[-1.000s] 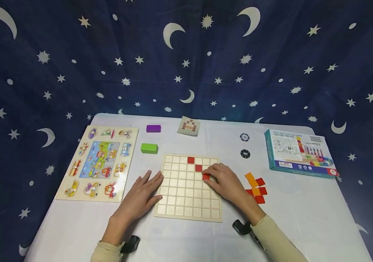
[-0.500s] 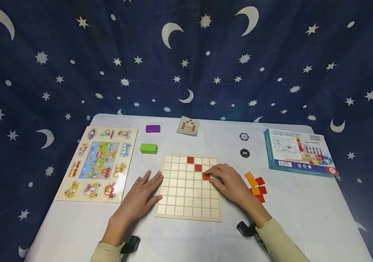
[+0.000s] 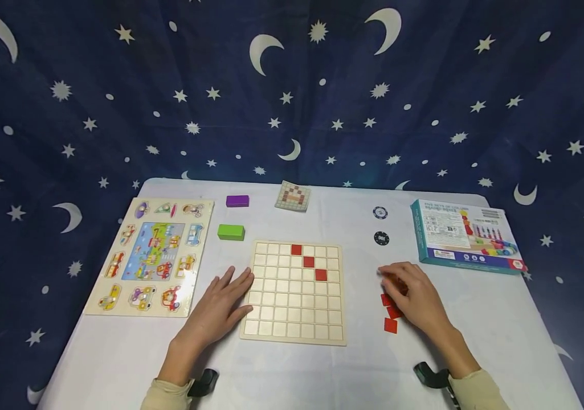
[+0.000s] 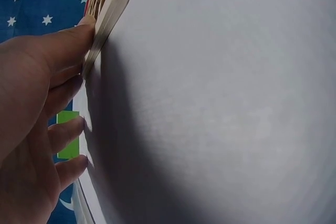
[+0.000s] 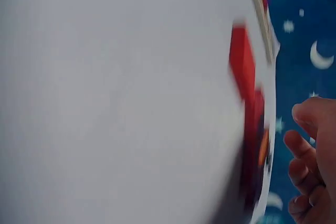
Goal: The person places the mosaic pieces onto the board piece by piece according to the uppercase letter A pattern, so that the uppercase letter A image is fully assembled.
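A wooden grid board [image 3: 292, 319] lies on the white table [image 3: 476, 324]. Three red tiles [image 3: 309, 262] sit in it on a diagonal. My left hand [image 3: 227, 299] lies flat on the table, fingers straight, its thumb against the board's left edge [image 4: 107, 14]. My right hand [image 3: 407, 287] is to the right of the board, over a small pile of red tiles [image 3: 388, 310], fingers loosely curled. In the blurred right wrist view the fingers [image 5: 307, 145] stand apart from the red tiles [image 5: 242, 72] and hold nothing. One red tile [image 3: 390, 325] lies loose nearer me.
A vehicle peg puzzle [image 3: 150, 256] lies at the left. A green block [image 3: 231, 232], a purple block [image 3: 237, 200] and a pattern card [image 3: 293, 196] lie behind the board. Two poker chips [image 3: 381, 238] and a blue box [image 3: 463, 236] lie at the right.
My right hand has left the board and moved right to the pile of tiles. The third red tile stays in its cell. My left hand has not moved.
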Tool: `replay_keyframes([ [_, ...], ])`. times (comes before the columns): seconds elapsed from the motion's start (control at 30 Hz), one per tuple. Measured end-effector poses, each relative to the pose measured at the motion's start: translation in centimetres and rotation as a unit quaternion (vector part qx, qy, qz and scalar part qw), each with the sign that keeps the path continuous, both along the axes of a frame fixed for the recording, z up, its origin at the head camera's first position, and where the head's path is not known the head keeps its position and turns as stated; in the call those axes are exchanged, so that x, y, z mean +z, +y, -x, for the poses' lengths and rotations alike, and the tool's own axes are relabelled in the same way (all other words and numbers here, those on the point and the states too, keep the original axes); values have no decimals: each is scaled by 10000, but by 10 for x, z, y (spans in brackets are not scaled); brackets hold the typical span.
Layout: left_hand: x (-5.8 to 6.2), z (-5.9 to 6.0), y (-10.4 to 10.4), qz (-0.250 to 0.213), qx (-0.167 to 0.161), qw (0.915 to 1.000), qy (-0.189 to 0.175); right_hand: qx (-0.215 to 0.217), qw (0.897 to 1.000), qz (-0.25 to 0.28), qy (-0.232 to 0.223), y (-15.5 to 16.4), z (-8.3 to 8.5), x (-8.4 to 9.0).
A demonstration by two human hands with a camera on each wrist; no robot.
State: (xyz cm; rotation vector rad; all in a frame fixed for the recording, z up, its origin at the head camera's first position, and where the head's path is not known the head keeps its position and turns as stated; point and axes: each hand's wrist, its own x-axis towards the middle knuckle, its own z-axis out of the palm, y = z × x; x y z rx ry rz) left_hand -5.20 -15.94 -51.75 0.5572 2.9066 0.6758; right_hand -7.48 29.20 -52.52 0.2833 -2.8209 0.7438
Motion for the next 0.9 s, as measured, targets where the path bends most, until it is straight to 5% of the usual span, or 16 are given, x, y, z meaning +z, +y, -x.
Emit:
replay_keyframes([
  [0.27,0,0,-1,-57,19,10000,-21,-850,9952,-468,-100,38,-11,0],
  [0.9,1,-1,0,-85,3,10000,14,-1111,9896,-794,-446,36,-6,7],
])
